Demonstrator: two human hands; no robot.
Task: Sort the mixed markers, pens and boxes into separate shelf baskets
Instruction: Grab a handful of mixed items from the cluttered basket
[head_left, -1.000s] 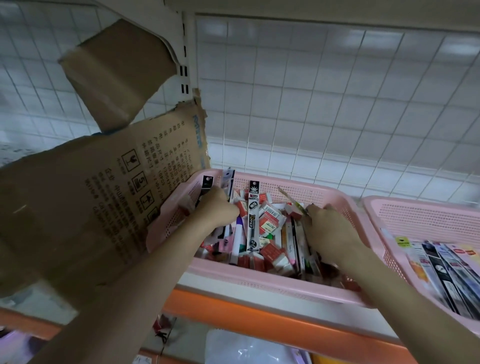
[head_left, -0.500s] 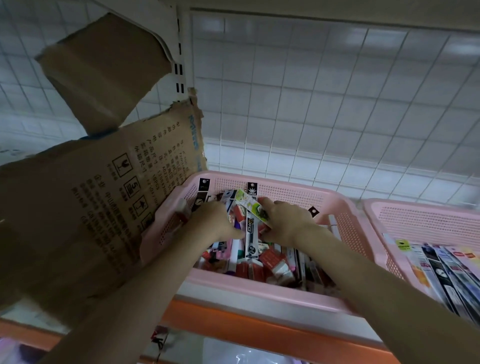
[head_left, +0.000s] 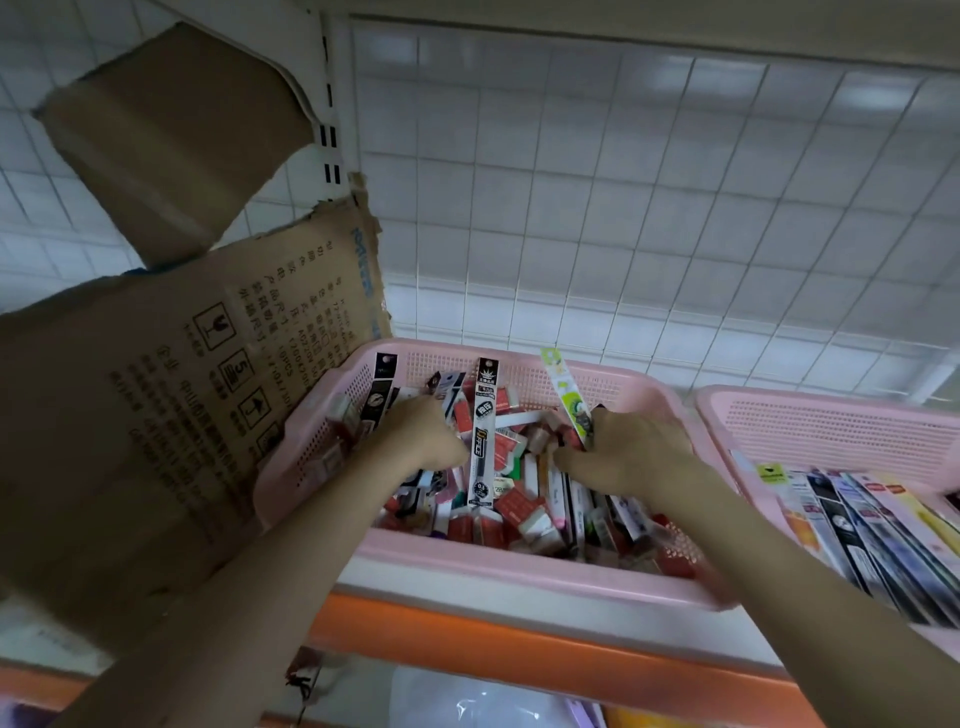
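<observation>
Head view: green packet (head_left: 569, 402) pinched upright by right hand (head_left: 631, 452), likely for removal from mixed basket (head_left: 519, 569); black packets (head_left: 382, 395) gripped by left hand (head_left: 415, 436), gathering alike.

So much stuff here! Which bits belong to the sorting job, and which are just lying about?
Part of the job:
- left hand and right hand, both down in the mixed pile
- green-and-white packet in the right hand
- middle pink basket of mixed packets and small boxes
- right-hand pink basket of long packets

Just lying about:
- torn cardboard box
- wire grid back panel
- orange shelf edge
</observation>
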